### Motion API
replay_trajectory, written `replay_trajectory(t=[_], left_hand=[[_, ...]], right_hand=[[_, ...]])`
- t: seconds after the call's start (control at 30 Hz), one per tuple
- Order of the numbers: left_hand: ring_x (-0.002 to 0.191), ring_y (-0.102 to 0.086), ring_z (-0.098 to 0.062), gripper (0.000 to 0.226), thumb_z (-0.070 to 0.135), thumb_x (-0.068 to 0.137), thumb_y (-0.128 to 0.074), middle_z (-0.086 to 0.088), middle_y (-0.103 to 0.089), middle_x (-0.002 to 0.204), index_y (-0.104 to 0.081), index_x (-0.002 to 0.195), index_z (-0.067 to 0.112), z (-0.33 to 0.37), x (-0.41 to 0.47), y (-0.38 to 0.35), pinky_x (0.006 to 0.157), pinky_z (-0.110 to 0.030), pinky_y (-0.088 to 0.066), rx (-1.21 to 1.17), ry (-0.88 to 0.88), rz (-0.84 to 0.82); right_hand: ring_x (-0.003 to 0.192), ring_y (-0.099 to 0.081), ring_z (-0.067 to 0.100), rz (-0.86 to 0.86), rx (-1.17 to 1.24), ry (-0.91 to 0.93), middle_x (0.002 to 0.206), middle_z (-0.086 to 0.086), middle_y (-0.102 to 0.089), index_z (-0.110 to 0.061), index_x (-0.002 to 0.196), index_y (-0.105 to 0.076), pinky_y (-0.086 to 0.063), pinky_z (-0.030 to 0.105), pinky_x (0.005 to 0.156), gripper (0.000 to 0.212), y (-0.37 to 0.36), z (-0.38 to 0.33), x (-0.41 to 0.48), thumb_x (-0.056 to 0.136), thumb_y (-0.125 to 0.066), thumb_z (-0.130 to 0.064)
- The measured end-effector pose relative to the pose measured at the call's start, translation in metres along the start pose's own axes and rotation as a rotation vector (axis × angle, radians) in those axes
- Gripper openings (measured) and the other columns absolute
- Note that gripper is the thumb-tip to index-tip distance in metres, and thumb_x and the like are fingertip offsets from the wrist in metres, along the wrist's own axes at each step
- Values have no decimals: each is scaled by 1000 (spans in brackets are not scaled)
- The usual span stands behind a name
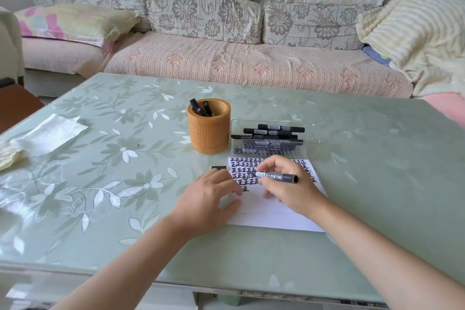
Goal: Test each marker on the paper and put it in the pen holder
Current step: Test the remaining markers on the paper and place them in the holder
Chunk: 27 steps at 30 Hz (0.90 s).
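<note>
A white paper [271, 211] lies on the table, its upper half filled with rows of black marks. My right hand [286, 189] grips a black marker [276, 176] lying nearly flat over the marks, its tip pointing left. My left hand [208, 199] rests flat on the paper's left edge. A small black cap [218, 167] sits just beyond its fingers. Behind the paper stands an orange pen holder [208, 131] with three black markers in it. To its right, a clear tray [314, 133] holds several black markers.
The green floral table [125, 184] carries a white cloth [50, 133] and a crumpled yellowish tissue [10, 156] at the far left. A sofa [226, 58] with cushions and a blanket runs behind the table.
</note>
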State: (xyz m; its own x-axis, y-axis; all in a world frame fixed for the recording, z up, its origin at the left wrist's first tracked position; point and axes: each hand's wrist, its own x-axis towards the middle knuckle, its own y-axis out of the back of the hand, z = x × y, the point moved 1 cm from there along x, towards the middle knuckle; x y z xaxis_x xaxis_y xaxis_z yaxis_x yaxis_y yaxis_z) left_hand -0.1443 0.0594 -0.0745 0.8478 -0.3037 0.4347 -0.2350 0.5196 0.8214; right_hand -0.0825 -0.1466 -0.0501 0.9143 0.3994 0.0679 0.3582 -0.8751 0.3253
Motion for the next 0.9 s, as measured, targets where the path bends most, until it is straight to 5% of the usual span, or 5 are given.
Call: replay_trajectory(t=[0.27,0.53,0.9], left_hand=[[89,-54,-9,9,38,84,-64,17,-57,91,-70,89,33,-2,-5,1,66,-12,-30,29,4,-60],[92,-52,-8,16,43,84,-59,17,-55,94,-70,94,36,-1,-6,0,65,-2,-23,24,20,-63],[92,-52,-9,18,43,84,-59,15,-55,93,-71,95,36,-4,-5,-2,70,-19,-39,2,25,-49]], right_hand=[[45,-54,19,83,-58,-39,56,6,-59,-18,66,-54,-45,31,48,24,-7,16,8,80,-70,-7],[49,-46,14,72,-56,29,55,-5,-56,-17,63,-53,-37,27,51,18,-10,24,10,71,-69,-16],[56,-43,13,26,-101,61,59,-6,-53,-16,64,-48,-34,27,53,23,-9,27,9,75,-68,-16]])
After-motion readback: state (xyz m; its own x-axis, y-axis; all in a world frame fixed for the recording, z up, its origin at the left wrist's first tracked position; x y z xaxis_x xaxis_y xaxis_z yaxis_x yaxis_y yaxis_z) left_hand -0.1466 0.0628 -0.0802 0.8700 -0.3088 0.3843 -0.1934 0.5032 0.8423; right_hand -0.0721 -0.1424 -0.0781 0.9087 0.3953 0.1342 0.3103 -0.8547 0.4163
